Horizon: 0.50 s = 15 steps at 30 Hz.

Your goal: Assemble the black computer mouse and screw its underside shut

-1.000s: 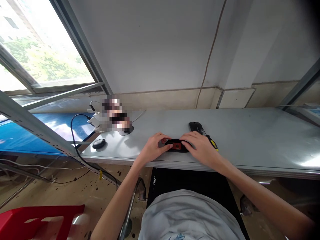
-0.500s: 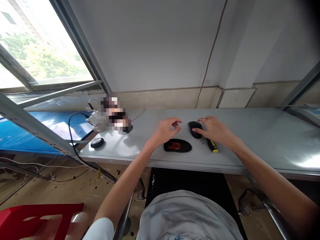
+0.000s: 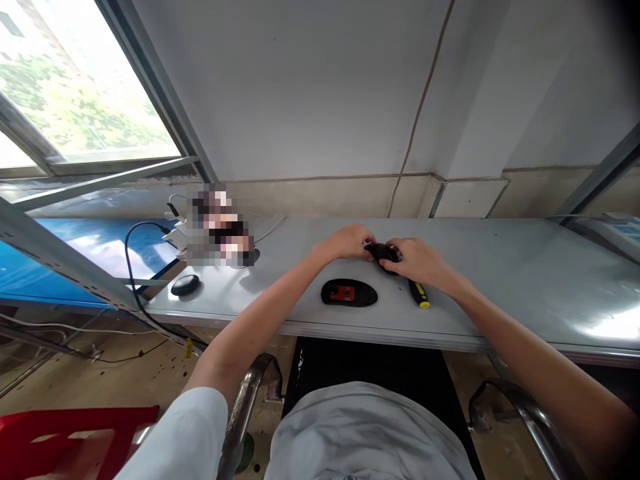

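Observation:
Both my hands hold a black shell part of a computer mouse point(image 3: 382, 255) over the table. The fingers of my left hand point(image 3: 351, 243) are closed on its left end. My right hand point(image 3: 419, 260) grips the right end between thumb and fingers. Closer to me lies the other mouse half point(image 3: 367, 294), a black oval base with a red circuit board point(image 3: 345, 293) in it. Below my right hand rests a screwdriver point(image 3: 419, 294) with a black and yellow handle; its tip is hidden.
A rounded black object point(image 3: 185, 285) sits at the table's left end. Behind it are a pixelated area and a looping black cable point(image 3: 131, 257). The grey table point(image 3: 505, 287) runs along the wall. A red plastic chair point(image 3: 75, 427) stands at lower left.
My left hand has moved right and taken hold of the mouse shell. My right hand has closed on it too, and the shell has turned and tilted.

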### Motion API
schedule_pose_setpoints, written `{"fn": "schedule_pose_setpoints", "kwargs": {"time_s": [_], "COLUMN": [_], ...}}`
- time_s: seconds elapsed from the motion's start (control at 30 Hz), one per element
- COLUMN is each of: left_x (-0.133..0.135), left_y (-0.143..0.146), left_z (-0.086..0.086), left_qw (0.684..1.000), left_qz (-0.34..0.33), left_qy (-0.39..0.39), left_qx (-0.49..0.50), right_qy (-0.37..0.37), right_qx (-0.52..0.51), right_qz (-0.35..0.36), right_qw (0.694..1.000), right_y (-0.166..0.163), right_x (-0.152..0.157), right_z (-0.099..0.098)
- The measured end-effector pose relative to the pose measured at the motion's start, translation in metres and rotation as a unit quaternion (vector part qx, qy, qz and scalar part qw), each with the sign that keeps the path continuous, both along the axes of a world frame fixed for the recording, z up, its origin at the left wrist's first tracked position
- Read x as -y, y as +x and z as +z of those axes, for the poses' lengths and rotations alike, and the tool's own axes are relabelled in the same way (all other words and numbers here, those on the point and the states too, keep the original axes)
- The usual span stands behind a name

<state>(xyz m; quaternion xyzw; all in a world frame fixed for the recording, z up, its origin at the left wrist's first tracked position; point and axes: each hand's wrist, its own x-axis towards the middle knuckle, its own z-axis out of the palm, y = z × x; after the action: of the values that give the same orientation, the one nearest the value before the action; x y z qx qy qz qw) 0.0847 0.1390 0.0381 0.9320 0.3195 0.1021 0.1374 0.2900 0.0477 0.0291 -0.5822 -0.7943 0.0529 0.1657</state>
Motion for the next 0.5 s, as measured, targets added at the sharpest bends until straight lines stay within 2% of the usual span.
{"fn": "schedule_pose_setpoints", "kwargs": {"time_s": [0.17,0.27,0.37,0.5], "left_x": [0.021,0.042,0.067,0.098], "left_y": [-0.017,-0.028,-0.039,-0.054], "left_z": [0.015,0.020,0.019,0.008], "left_qw": [0.999,0.997,0.993,0.981], "left_qz": [-0.003,-0.006,0.009,0.049], "left_qy": [0.005,0.024,0.054,0.037], "left_qx": [0.034,0.069,0.109,0.187], "right_qy": [0.025,0.031,0.045,0.068], "right_qx": [-0.068,-0.095,-0.106,-0.126], "right_qz": [0.057,0.064,0.076,0.118], "right_qw": [0.996,0.993,0.990,0.983], "right_y": [0.003,0.001,-0.006,-0.019], "right_x": [0.011,0.026,0.041,0.059], "right_z": [0.004,0.005,0.008,0.007]}}
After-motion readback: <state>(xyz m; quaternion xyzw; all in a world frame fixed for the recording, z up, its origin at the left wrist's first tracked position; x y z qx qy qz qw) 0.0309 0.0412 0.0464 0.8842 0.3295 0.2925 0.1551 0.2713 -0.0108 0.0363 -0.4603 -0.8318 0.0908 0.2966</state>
